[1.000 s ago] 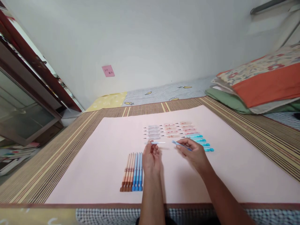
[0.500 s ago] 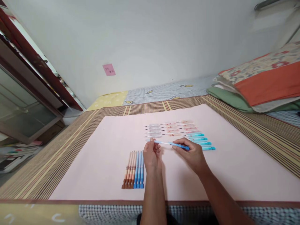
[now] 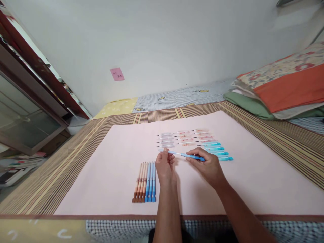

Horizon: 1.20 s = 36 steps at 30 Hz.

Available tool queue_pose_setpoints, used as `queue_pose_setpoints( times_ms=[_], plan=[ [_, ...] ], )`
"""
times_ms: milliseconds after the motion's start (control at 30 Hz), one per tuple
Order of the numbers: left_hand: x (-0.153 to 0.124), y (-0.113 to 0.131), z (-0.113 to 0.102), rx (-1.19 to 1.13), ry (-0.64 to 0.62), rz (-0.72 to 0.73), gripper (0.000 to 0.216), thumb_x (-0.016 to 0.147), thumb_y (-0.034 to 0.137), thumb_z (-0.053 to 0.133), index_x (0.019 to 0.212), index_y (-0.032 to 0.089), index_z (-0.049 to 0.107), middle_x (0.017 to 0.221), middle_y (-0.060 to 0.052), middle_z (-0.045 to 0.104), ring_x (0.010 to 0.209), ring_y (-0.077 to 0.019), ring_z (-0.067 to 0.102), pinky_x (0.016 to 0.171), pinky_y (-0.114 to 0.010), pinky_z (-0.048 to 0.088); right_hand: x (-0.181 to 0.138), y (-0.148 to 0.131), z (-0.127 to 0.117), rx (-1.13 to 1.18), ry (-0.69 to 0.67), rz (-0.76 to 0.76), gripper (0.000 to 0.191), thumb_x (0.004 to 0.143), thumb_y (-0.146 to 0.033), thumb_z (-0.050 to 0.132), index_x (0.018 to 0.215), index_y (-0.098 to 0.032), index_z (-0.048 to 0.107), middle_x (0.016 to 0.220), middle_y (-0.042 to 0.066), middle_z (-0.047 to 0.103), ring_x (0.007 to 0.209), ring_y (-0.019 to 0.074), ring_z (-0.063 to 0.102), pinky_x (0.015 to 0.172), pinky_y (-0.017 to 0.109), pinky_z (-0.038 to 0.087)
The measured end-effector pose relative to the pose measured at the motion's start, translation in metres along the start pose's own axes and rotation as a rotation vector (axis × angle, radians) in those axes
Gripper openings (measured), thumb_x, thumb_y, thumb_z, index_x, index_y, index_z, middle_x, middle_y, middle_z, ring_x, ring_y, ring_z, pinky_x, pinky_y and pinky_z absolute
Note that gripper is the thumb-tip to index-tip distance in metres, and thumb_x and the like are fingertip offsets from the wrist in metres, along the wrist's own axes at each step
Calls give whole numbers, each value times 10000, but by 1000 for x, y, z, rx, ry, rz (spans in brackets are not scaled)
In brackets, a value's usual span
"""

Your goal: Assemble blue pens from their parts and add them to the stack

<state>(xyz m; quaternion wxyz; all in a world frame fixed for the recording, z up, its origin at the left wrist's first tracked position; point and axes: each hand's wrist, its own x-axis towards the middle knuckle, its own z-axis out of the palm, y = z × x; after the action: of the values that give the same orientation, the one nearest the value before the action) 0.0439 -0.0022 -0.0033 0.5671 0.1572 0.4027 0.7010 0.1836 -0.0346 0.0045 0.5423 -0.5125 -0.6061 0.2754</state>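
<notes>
A blue pen is stretched between my two hands, above the pink sheet. My left hand pinches its pale blue front part. At the darker blue rear end, my right hand grips the barrel with thumb and fingers. A short white stretch shows between the two halves. Left of my left wrist lie whole blue pens and brown pens side by side, tips away from me. Beyond my hands are rows of refills with clear grey barrels and pinkish patterned barrels. Turquoise barrels lie by my right hand.
The sheet rests on a striped mat. Folded bedding in orange and green is piled at the right. A white wall with a pink note rises behind. A glass-fronted cabinet stands at the left.
The white gap between the two pen halves has become shorter as they came closer together. Both hands stay nearly in place; the view has shifted slightly.
</notes>
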Motion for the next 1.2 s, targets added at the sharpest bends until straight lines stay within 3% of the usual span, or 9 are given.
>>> queue_pose_setpoints(
  times_ms=[167,567,800,967,1067,1200],
  plan=[
    [-3,-3,2,77,-53,-1,410,622,444,842,653,139,570,577,14,591,484,-53,513,469,-157,362,-1,3,4,-60,-4,-48,90,830,-295,665,885,-234,700,855,24,682,791,189,620,669,279,482],
    [-1,-2,-3,208,-32,-23,451,627,488,826,593,144,537,521,11,566,438,-58,465,469,-189,350,-4,5,4,-165,-45,-67,129,870,-328,619,922,-236,694,902,31,733,832,216,666,744,310,499],
    [-2,5,-2,113,-206,-172,372,583,343,871,828,108,717,708,-32,643,614,-84,597,510,-162,387,-1,5,-3,-240,-118,-18,228,918,-398,527,896,-234,685,793,18,716,707,193,627,644,292,452],
    [-3,6,-2,130,-210,-216,254,667,200,778,896,104,722,859,-104,709,639,-90,599,498,-166,375,1,4,-5,-462,-183,-83,272,956,-345,436,952,-226,681,840,43,725,729,208,619,693,319,413],
    [-7,8,-1,88,-284,-250,307,674,128,723,979,112,702,1008,-147,721,673,-100,609,512,-173,386,1,3,-7,-456,-205,-58,292,968,-345,402,926,-222,664,768,34,699,685,198,607,668,308,402],
    [-9,8,1,-13,-300,-306,313,694,188,747,996,144,675,1080,-139,706,682,-99,609,501,-175,382,0,2,-6,-429,-191,-59,265,964,-342,411,932,-231,650,751,21,694,669,189,608,652,293,402]
  ],
)
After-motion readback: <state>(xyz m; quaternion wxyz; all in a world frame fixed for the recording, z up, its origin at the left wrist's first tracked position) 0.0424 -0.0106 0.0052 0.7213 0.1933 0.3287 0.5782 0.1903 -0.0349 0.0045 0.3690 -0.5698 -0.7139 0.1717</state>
